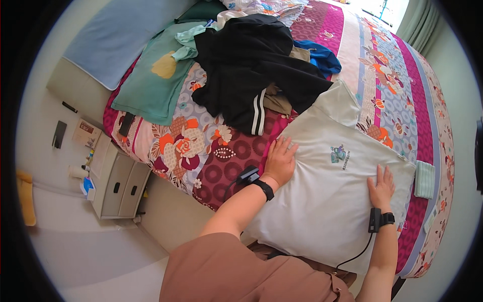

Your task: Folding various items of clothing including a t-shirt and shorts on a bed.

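Observation:
A pale grey-white T-shirt [322, 201] with a small printed picture on its chest lies spread over the near side of the bed, its lower end by my body. Flat on the shirt's left edge rests my left hand [280, 163], fingers stretched out. My right hand [381, 190] lies on the shirt near its right edge, fingers also extended. Neither hand grips the cloth visibly. Each wrist wears a dark band with a small black device; a cable runs from the right one. A folded pale green striped cloth [424, 179] lies just right of the shirt.
A heap of clothes with a black garment [251, 65] on top covers the bed's middle, beside a green pillow [151, 80]. Floral bedding [221, 151] spreads underneath. A dark phone-like object [127, 124] lies near the pillow. A bedside cabinet [121, 183] stands at left.

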Demonstrator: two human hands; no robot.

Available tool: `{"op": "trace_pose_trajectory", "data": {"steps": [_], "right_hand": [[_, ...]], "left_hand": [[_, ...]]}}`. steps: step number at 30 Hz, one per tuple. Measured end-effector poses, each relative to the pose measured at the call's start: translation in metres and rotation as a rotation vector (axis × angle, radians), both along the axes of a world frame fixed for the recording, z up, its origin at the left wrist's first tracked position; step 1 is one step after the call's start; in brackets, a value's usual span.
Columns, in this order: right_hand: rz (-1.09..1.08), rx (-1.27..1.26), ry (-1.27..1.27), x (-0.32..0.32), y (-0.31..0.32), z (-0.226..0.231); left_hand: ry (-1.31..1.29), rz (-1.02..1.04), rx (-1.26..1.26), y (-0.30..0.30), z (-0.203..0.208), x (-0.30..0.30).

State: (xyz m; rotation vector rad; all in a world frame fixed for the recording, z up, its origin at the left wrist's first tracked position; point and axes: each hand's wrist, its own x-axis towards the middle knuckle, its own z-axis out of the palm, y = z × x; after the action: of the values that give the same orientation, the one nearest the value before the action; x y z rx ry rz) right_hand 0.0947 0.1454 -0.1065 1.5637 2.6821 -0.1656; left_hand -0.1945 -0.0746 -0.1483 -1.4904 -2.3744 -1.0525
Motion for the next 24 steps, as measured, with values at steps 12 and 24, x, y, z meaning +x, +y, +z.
{"op": "trace_pose_trajectory", "data": {"steps": [12, 24], "right_hand": [[-0.434, -0.040, -0.101, 0.183, -0.053, -0.011], [-0.582, -0.190, 0.545, 0.307, -0.191, -0.023]], "left_hand": [[0.217, -0.018, -0.037, 0.003, -0.024, -0.009], [-0.280, -0.205, -0.180, -0.038, 0.014, 0.007]]}}
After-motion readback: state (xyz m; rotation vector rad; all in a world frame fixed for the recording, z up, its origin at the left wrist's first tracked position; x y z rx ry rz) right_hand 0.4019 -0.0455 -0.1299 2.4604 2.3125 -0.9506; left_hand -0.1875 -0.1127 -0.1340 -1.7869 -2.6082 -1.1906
